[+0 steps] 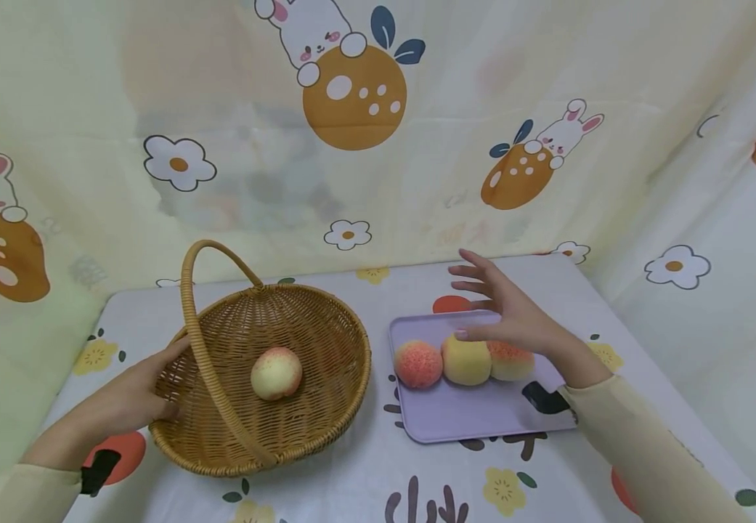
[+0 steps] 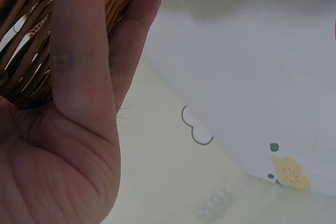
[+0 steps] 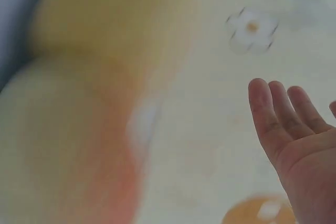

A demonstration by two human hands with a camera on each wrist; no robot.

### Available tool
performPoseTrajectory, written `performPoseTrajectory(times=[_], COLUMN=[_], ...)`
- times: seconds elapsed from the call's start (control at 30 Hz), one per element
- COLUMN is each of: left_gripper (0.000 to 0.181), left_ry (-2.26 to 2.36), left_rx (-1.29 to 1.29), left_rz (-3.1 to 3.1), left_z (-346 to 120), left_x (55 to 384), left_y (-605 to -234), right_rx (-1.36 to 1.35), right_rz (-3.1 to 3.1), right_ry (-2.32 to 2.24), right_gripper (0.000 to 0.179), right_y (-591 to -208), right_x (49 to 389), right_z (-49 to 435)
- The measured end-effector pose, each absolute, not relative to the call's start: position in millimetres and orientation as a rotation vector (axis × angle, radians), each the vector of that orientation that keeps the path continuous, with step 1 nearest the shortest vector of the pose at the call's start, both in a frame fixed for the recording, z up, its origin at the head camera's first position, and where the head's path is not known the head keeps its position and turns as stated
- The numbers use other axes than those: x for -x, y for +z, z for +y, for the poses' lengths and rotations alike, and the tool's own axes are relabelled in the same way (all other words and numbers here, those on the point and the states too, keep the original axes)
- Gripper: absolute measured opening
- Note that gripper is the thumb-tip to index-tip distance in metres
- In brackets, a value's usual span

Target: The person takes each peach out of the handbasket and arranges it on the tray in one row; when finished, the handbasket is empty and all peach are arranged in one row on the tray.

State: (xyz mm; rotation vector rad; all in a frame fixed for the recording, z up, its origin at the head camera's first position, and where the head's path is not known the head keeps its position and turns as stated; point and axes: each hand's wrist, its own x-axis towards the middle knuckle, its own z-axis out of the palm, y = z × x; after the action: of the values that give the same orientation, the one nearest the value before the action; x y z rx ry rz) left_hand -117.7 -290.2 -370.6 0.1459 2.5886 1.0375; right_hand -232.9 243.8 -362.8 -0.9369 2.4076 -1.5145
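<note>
On the left, a wicker basket [image 1: 345,414] with a tall arched handle stands tilted toward the viewer, one pale yellow-red peach [image 1: 276,373] lying inside it. My left hand [image 1: 132,392] grips the basket's left wall, the thumb inside over the rim; the left wrist view has its fingers along the outer weave. My right hand [image 1: 508,309] hovers over a lilac tray [image 1: 462,421], fingers spread and nothing between them. Below that hand, three peaches sit in a row: a pink one [image 1: 419,364], a yellow one [image 1: 466,360] and a yellow-red one [image 1: 511,361] partly covered by the hand.
A white tablecloth [image 1: 378,479] printed with flowers covers the table. Behind it hangs a pale curtain [image 1: 253,94] with rabbit and flower prints, which also closes off both sides. A gap of tablecloth separates the basket from the tray.
</note>
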Motion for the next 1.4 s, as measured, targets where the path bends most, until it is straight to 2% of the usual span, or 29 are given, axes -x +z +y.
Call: performPoseTrajectory(times=[0.3,0.5,0.63,0.83,1.17,1.3,1.4], left_gripper=[0.115,0.115,0.115,0.116,0.117,0.117,0.117], left_ry=[1.047,1.016,1.003,1.017,0.966,0.965,0.975], left_rx=[-0.149,-0.153,-0.145,-0.151,-0.143,-0.143,-0.135], left_rz=[2.583,2.6,2.607,2.598,2.612,2.612,2.61], left_z=[-291,-290,-289,-287,-287,-286,-286], left_x=[120,120,121,124,125,125,125], left_y=[-371,-368,-365,-364,-363,-363,-363], right_rx=[1.142,1.14,1.104,1.051,1.106,1.135,1.163], right_rz=[2.147,2.049,2.069,2.134,2.171,2.192,2.265], right_ry=[-1.591,-1.552,-1.388,-1.098,-0.672,-0.604,-0.577], right_gripper=[0.116,0.111,0.114,0.123,0.122,0.112,0.093], right_y=[-352,-354,-359,-366,-376,-379,-380], right_x=[237,230,228,225,216,212,211], right_z=[135,75,46,22,13,12,9])
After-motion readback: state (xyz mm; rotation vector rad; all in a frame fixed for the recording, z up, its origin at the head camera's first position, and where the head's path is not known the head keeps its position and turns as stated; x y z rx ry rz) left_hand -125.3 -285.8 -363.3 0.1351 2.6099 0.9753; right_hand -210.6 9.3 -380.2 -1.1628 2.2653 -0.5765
